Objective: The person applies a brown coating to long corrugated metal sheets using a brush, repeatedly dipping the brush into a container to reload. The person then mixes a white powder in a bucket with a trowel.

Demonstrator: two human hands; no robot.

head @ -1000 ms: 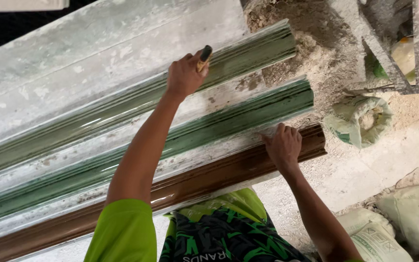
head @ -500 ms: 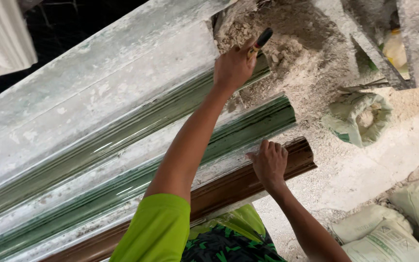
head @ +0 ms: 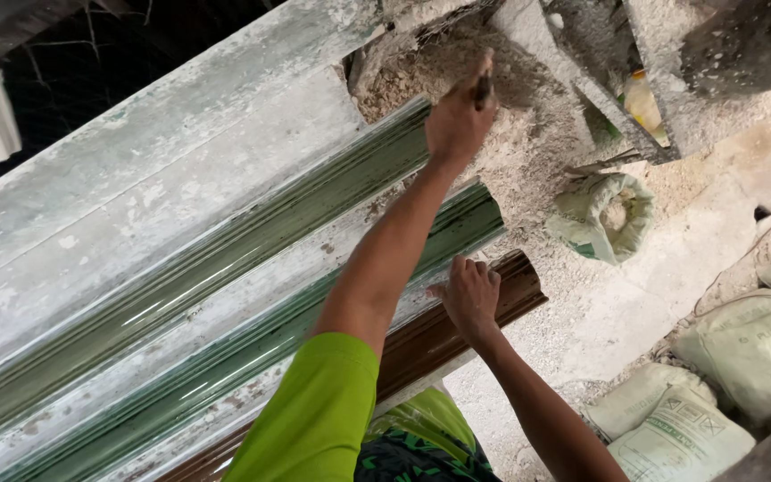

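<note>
2 hands (head: pixel 459 120) (head: pixel 469 295) on green moulds (head: pixel 225 259)

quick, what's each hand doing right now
Left hand: closed around a dark-handled tool, raised past the end of the upper green mould.
Right hand: holding nothing, resting on the brown mould near its end.

Soft, even daylight, faint shadows, streaks of glare on the green moulds (head: pixel 225 268), top-left corner dark, slight motion blur.

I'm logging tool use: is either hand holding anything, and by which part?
The left hand grips a dark-handled tool by its handle; its working end is hidden. The right hand holds nothing, resting on the brown ribbed mould.
</note>
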